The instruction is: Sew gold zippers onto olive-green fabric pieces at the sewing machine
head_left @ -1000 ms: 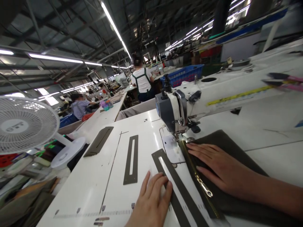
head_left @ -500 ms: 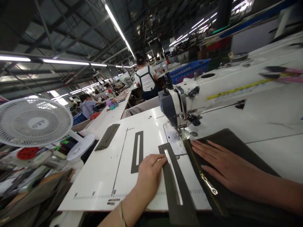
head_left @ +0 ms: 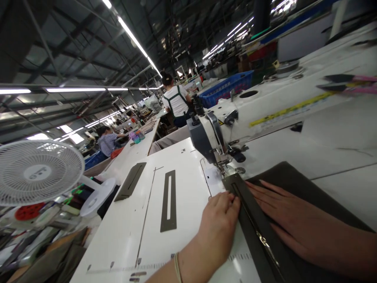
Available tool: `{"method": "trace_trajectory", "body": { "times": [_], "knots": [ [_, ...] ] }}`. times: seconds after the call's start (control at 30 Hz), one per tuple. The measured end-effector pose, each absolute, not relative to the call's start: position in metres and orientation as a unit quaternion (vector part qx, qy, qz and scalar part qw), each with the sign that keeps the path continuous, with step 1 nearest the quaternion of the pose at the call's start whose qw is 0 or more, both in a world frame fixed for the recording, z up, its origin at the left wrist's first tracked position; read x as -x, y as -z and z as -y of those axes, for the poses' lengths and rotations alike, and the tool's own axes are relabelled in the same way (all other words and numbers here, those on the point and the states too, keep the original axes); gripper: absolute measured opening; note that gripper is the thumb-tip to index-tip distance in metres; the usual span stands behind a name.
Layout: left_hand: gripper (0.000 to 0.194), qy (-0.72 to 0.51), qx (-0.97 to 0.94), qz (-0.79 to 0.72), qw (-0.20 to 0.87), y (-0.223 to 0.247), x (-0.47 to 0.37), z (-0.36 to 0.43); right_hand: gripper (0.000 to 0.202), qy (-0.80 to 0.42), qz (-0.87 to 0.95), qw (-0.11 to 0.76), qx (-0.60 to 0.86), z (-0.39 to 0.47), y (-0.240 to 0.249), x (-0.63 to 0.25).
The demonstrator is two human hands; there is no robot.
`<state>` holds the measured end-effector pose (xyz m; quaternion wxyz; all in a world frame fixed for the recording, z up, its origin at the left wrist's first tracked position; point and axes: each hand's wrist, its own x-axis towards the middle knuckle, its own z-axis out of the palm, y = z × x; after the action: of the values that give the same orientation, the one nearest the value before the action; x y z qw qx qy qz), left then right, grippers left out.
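My left hand pinches the edge of a dark olive strip with a long slot. That strip lies over the zipper, whose metal pull shows through the slot. Fingers outstretched, my right hand lies flat on the dark olive fabric piece and along the strip's right side. The strip's top end sits just in front of the presser foot of the sewing machine. A second slotted strip rests on the white table, left of my left hand.
A stack of dark pieces lies at the table's left edge. Beyond it stand a white fan and piled materials. Pink-handled scissors and a yellow tape are on the machine arm. A co-worker sits ahead.
My left hand has moved right with the slotted strip and laid it over the zipper. The right hand remains flat on the fabric. The view has shifted slightly.
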<state>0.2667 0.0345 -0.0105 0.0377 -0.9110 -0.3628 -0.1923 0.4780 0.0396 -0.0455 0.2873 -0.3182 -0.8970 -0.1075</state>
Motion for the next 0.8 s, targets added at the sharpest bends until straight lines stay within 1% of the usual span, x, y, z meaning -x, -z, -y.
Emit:
{"method": "trace_trajectory", "body": {
  "times": [0.1, 0.17, 0.27, 0.37, 0.47, 0.6, 0.8],
  "knots": [
    [0.031, 0.178, 0.908, 0.379, 0.006, 0.007, -0.264, -0.034, 0.07, 0.12, 0.893, 0.294, 0.319, -0.04, 0.043, -0.476],
    [0.032, 0.153, 0.917, 0.367, 0.003, 0.006, -0.262, -0.037, 0.068, 0.126, 0.888, 0.296, 0.327, -0.039, 0.043, -0.474],
    [0.03, 0.131, 0.931, 0.34, 0.033, 0.009, -0.26, -0.044, 0.06, 0.147, 0.87, 0.324, 0.34, -0.039, 0.043, -0.469],
    [0.03, 0.147, 0.937, 0.31, 0.061, 0.012, -0.259, -0.051, 0.052, 0.163, 0.845, 0.361, 0.358, -0.039, 0.041, -0.463],
    [0.037, 0.167, 0.941, 0.288, 0.063, 0.012, -0.255, -0.055, 0.044, 0.141, 0.824, 0.383, 0.393, -0.038, 0.037, -0.461],
    [0.044, 0.151, 0.942, 0.296, 0.047, 0.012, -0.246, -0.057, 0.044, 0.1, 0.825, 0.374, 0.411, -0.038, 0.032, -0.463],
    [0.048, 0.138, 0.942, 0.303, 0.032, 0.014, -0.24, -0.058, 0.047, 0.055, 0.854, 0.334, 0.395, -0.039, 0.026, -0.467]
  ]
}}
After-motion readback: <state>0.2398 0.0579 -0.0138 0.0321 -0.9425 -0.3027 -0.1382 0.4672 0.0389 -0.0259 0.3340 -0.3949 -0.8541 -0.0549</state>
